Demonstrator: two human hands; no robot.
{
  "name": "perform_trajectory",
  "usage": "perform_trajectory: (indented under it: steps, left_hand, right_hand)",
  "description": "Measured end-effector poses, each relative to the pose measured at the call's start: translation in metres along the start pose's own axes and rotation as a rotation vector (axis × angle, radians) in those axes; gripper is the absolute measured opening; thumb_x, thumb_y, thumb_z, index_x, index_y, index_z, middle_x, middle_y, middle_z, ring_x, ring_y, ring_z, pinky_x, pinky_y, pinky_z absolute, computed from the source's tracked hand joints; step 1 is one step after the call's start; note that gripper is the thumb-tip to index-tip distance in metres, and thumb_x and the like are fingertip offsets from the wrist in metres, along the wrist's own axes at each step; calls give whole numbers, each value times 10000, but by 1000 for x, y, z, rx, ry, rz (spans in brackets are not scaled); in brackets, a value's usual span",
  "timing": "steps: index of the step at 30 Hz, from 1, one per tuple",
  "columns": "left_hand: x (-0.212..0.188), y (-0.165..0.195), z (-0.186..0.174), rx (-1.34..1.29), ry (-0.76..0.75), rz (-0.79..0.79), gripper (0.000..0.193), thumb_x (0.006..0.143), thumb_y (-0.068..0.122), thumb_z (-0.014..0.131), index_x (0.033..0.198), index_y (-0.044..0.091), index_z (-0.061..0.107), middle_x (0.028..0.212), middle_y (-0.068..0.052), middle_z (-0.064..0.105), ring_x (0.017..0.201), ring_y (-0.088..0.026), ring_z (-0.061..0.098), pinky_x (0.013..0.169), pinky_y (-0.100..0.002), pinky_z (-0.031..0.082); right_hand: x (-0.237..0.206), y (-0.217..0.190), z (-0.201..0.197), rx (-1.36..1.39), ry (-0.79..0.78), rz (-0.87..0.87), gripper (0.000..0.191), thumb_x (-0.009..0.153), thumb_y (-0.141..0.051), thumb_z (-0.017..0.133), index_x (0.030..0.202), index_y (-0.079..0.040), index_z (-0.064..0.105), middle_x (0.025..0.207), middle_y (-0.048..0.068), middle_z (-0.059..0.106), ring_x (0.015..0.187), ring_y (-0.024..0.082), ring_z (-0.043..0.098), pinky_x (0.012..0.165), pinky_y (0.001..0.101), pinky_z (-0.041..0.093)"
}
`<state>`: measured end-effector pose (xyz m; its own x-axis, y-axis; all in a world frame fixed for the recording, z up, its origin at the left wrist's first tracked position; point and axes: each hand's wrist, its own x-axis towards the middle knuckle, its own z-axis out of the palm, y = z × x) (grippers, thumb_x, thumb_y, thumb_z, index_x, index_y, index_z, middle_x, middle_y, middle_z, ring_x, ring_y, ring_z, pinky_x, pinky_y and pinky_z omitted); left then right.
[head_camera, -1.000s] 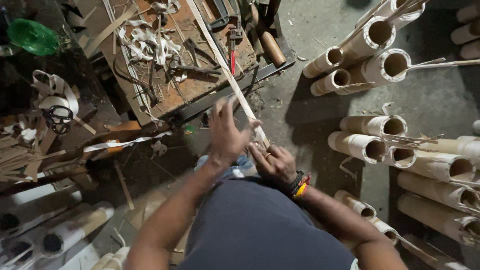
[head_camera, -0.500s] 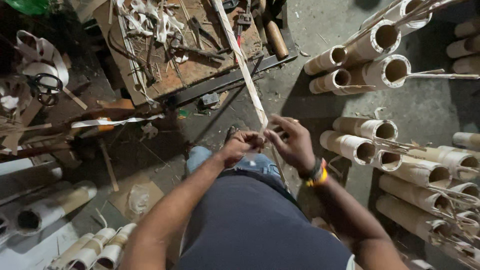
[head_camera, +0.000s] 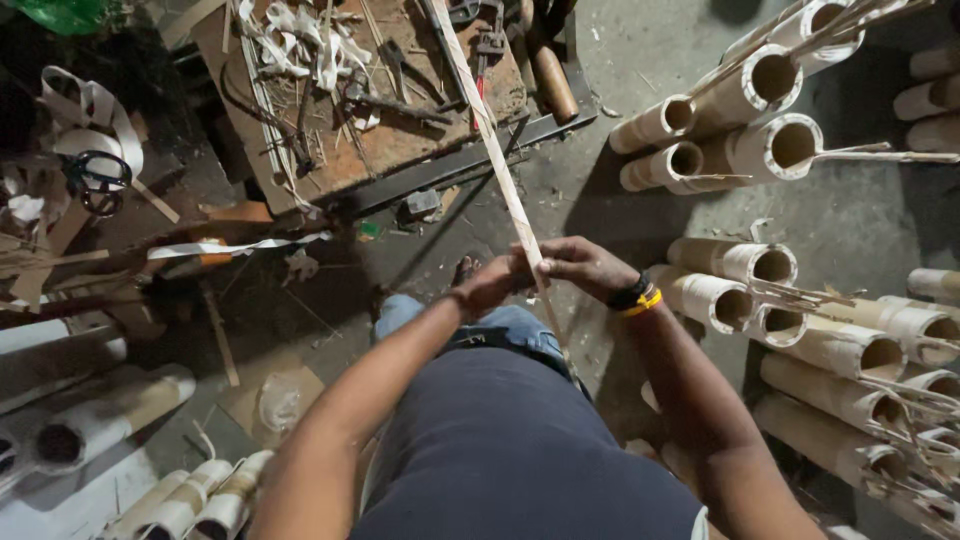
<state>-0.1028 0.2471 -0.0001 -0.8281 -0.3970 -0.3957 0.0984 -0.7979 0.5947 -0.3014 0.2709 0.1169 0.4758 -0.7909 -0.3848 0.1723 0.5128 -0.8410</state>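
Concrete floor (head_camera: 640, 70) bears bamboo tubes (head_camera: 770, 150) and cluttered wooden board (head_camera: 400, 130).

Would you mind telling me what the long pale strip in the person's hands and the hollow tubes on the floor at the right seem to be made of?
The long pale strip looks like split bamboo: thin, flat, matt cream with darker flecks. The hollow tubes also look like bamboo: round, thick-walled, pale tan, with open ends and splintered slivers sticking out. Both hands, left hand and right hand, close on the strip.

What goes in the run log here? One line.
left hand: grips bamboo strip | right hand: grips strip | bamboo tubes: right
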Motion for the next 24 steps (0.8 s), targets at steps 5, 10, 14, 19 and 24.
perform_trajectory:
  steps: [5, 10, 14, 19, 24]
  left_hand:
    - [13, 8, 11, 403, 128, 109, 199, 935, 203, 725, 1050, 43, 753, 948, -36, 741, 865, -108, 640, 770, -297, 538]
    - [-27, 17, 12, 461, 326, 161, 178, 934, 61, 749, 1111, 46, 732, 1007, -15, 753, 935, -112, 690, 851, -286, 567]
    - [-47, 23, 19, 165, 140, 173, 236, 875, -50, 730, 1105, 7, 730, 1040, -46, 762, 973, -127, 712, 892, -293, 592]
    - [-46, 28, 24, 207, 210, 208, 200, 860, -92, 729, 1048, -25, 738, 976, -91, 767, 912, -157, 742, 865, -319, 624]
    - [-51, 36, 31, 264, 256, 218, 235, 805, -153, 634, 973, -36, 750, 952, -103, 772, 898, -176, 748, 860, -321, 628]
  right_hand:
    - [5, -7, -19, -165, -48, 49, 214, 934, -147, 769, 1055, 28, 743, 955, 33, 762, 899, 97, 672, 848, 285, 548]
    - [-5, -9, -16, -359, 113, -10, 151, 902, -145, 797, 900, -2, 751, 845, 32, 775, 806, 90, 707, 749, 257, 588]
    - [-14, -13, 1, -389, 245, 2, 145, 852, -127, 825, 903, -23, 737, 799, 29, 733, 756, 81, 661, 685, 265, 552]
    - [-23, -21, 31, -554, 485, -213, 153, 830, -116, 848, 843, -50, 711, 773, 43, 694, 718, 104, 632, 636, 299, 530]
    - [-37, -16, 64, -1202, 739, -513, 160, 711, -59, 866, 786, -86, 728, 686, 79, 626, 630, 248, 604, 590, 397, 473]
